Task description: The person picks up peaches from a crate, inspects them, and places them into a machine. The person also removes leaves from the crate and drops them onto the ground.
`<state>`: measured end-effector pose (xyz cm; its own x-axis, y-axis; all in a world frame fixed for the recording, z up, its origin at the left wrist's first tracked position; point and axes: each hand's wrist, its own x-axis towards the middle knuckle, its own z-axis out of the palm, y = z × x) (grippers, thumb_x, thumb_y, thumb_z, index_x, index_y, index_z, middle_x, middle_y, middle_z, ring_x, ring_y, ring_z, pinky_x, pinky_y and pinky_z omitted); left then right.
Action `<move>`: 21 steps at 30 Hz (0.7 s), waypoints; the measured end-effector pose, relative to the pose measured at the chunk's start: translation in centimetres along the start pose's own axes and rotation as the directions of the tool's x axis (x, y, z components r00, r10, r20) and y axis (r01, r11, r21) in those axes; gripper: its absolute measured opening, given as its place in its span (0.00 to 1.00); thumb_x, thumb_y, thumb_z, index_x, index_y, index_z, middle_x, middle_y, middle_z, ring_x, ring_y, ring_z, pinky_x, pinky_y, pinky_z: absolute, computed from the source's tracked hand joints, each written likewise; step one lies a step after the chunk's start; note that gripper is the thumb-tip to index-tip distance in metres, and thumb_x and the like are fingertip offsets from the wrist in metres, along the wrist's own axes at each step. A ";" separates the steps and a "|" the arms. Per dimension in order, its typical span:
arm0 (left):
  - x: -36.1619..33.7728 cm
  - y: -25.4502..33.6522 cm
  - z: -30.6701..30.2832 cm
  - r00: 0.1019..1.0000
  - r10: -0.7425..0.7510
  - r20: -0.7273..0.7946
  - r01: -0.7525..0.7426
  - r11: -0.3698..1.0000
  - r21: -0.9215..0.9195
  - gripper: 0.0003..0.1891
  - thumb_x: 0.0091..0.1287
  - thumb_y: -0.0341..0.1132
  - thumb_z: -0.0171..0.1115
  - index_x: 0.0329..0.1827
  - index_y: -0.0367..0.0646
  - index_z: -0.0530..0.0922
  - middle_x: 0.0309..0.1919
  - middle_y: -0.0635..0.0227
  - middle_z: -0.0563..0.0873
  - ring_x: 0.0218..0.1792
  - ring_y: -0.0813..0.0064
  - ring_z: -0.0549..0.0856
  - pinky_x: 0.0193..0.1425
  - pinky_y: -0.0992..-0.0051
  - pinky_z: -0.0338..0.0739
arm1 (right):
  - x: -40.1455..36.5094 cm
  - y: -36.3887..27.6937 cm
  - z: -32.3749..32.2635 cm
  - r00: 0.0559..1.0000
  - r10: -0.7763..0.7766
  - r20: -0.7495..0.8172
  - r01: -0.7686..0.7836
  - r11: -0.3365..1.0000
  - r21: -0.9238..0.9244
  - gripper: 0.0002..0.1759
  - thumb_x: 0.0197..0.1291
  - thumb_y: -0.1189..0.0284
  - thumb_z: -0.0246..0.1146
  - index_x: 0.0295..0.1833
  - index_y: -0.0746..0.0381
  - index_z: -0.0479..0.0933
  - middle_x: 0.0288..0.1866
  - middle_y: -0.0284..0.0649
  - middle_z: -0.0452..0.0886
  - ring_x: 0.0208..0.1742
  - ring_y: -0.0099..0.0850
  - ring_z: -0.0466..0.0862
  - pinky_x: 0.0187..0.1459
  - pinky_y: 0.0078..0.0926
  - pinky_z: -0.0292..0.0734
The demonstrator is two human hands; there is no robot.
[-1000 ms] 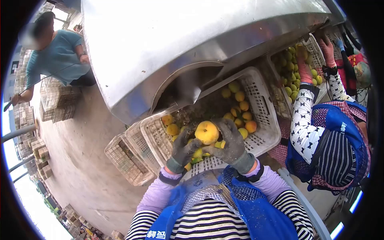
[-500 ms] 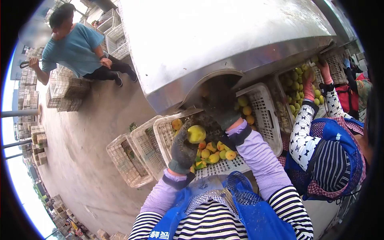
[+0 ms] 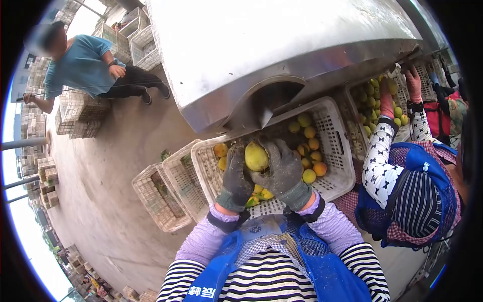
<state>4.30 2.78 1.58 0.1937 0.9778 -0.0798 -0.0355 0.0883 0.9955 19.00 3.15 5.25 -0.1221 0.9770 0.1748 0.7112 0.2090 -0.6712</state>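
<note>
A yellow-green peach [image 3: 256, 157] sits between my two dark-gloved hands, just outside the opening of a metal machine. My left hand [image 3: 234, 178] closes on its left side. My right hand [image 3: 283, 173] presses on its right side, with the thumb underneath. Beneath both hands stands a white plastic crate [image 3: 338, 146] holding orange-yellow peaches [image 3: 313, 157]. Cut-looking yellow pieces [image 3: 259, 194] lie at its near side, partly hidden by my hands. A pointed metal blade [image 3: 265, 119] shows in the machine opening.
The large metal machine [image 3: 282, 45] fills the area ahead. A co-worker in a blue vest [image 3: 427, 161] works on my right at a crate of peaches [image 3: 372, 100]. Two crates [image 3: 161, 199] stand to my left. Further left, a person in a teal shirt [image 3: 83, 63] holds a thin rod.
My right hand has drawn back from the machine opening and now meets my left hand at the peach. The person in the teal shirt has shifted left.
</note>
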 end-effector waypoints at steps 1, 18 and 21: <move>0.1 0.6 0.3 0.999 -0.002 -0.041 0.002 1.000 -0.003 0.27 0.80 0.48 0.50 0.72 0.35 0.67 0.62 0.55 0.81 0.62 0.66 0.82 0.68 0.66 0.78 | 0.2 0.1 -0.3 1.000 0.019 0.024 -0.020 0.999 0.026 0.46 0.44 0.52 0.77 0.70 0.58 0.72 0.62 0.49 0.77 0.54 0.48 0.83 0.51 0.44 0.81; -2.3 -5.9 -3.2 0.710 -0.664 -0.232 0.463 0.690 -0.556 0.33 0.79 0.55 0.47 0.78 0.42 0.64 0.71 0.57 0.74 0.69 0.62 0.76 0.71 0.63 0.73 | 8.9 4.3 2.5 0.955 -0.190 -0.226 0.154 0.974 -0.168 0.25 0.49 0.57 0.78 0.49 0.58 0.82 0.39 0.42 0.85 0.38 0.44 0.85 0.41 0.43 0.81; -1.7 -11.0 -3.9 0.556 -0.699 -0.450 0.668 0.698 -0.259 0.35 0.73 0.52 0.56 0.77 0.42 0.64 0.72 0.55 0.72 0.70 0.60 0.75 0.72 0.61 0.72 | 9.7 3.3 1.3 0.954 -0.182 -0.240 0.144 0.975 -0.166 0.19 0.52 0.60 0.77 0.46 0.58 0.84 0.38 0.41 0.86 0.37 0.43 0.85 0.40 0.44 0.81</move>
<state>0.49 0.89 -9.47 -0.3087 0.5670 -0.7637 -0.1498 0.7639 0.6277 19.31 13.36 3.80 -0.0795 0.8834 0.4618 0.7913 0.3377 -0.5097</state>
